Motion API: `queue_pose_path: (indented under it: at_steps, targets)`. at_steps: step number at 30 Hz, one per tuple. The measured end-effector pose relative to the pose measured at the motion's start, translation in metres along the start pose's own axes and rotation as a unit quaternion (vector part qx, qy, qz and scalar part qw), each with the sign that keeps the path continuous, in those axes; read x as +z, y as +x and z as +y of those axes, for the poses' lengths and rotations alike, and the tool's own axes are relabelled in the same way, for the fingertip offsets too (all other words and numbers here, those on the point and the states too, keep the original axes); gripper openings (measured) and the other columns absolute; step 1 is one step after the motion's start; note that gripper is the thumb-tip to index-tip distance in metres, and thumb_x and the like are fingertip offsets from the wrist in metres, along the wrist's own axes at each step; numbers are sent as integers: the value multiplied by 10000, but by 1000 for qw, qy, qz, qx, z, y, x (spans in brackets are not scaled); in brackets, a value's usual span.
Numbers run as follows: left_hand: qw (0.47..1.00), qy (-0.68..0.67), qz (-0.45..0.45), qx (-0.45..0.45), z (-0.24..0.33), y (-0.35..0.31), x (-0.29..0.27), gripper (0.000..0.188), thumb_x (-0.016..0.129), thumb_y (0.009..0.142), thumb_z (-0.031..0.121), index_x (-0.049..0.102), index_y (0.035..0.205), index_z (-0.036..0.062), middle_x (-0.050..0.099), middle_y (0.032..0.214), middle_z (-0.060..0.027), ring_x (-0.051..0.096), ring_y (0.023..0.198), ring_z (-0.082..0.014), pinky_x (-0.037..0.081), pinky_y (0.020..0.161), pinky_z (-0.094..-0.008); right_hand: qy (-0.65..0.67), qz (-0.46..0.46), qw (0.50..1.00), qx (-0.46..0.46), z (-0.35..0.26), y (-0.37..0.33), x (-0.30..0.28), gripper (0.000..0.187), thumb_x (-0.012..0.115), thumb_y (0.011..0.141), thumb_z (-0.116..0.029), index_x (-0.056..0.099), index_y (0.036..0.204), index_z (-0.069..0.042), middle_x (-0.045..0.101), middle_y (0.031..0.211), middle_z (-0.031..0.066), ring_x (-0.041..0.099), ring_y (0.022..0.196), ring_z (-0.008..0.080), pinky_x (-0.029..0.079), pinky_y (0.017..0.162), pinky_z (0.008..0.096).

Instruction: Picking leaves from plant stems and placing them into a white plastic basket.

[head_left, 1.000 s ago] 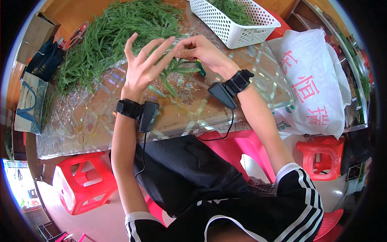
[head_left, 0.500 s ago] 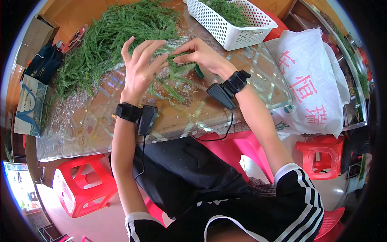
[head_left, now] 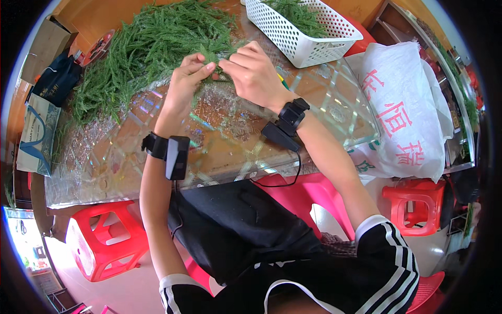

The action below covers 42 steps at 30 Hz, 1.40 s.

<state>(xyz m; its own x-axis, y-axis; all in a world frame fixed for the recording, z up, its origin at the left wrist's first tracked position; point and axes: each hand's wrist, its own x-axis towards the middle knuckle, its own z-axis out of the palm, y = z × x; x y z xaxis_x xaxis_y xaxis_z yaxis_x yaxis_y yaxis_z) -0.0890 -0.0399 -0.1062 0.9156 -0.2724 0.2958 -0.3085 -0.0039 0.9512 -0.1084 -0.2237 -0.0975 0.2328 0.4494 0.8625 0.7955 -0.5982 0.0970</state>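
Note:
Above the far part of the table, my left hand (head_left: 187,79) is closed, thumb and fingers pinching a green needle-leaved sprig (head_left: 210,56). My right hand (head_left: 255,73) meets it from the other side, its fingers curled in on the sprig's stem. The fingertips hide where the stem is gripped. Just beyond both hands lies a big heap of similar green sprigs (head_left: 157,44). A small green and yellow object (head_left: 283,80) shows partly from behind my right hand; its kind is hidden.
A white perforated basket (head_left: 306,49) with more greenery stands at the far right, near a bulging white sack (head_left: 400,112). Clear sheeting and bits of debris cover the table (head_left: 235,149). Bags (head_left: 39,133) sit at its left edge; red stools (head_left: 107,238) stand below.
My left hand's spread fingers have closed on the sprig. My right hand has turned, knuckles up. The sprig, which hung toward me, now points away.

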Motion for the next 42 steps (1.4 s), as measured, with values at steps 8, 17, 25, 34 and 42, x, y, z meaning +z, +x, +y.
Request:
queue_pose_path:
  at_steps: [8, 17, 25, 34, 42]
  targets:
    - [968, -208, -67, -124, -5, 6, -8, 218, 648, 827, 179, 658, 797, -36, 471, 1054, -56, 440, 1008, -145, 344, 850, -248, -32, 7, 999, -13, -1, 1, 3, 184, 644, 666, -21, 637, 850, -25, 538, 681, 47, 520, 647, 206, 420, 704, 313]
    - [859, 434, 101, 253, 10, -2, 9, 160, 666, 785, 197, 673, 816, 41, 461, 1167, -136, 402, 1099, -258, 319, 930, -369, 182, 5, 934, 308, 3, -10, 11, 147, 648, 713, -88, 636, 852, -41, 615, 737, 105, 588, 670, 260, 464, 571, 305]
    - [905, 340, 83, 243, 3, -5, 12, 132, 649, 791, 181, 665, 768, 53, 433, 1223, -114, 362, 1123, -304, 310, 938, -408, 59, 32, 978, 199, 0, -1, 3, 201, 662, 704, -97, 651, 903, -66, 607, 803, 70, 597, 690, 254, 488, 585, 303]
    - [940, 286, 61, 175, 5, -4, 18, 121, 637, 800, 157, 641, 755, 45, 431, 1218, -114, 352, 1142, -310, 305, 940, -406, 13, 70, 994, 81, 5, -3, 5, 237, 658, 688, 3, 662, 907, -87, 604, 826, 46, 601, 685, 213, 492, 564, 290]
    - [740, 545, 162, 361, 13, -9, 15, 147, 683, 754, 190, 613, 827, 84, 470, 1166, -83, 417, 1104, -273, 281, 960, -474, 111, 90, 978, 151, -6, 0, 11, 183, 647, 713, 41, 662, 882, -28, 609, 811, 70, 598, 663, 203, 474, 557, 267]
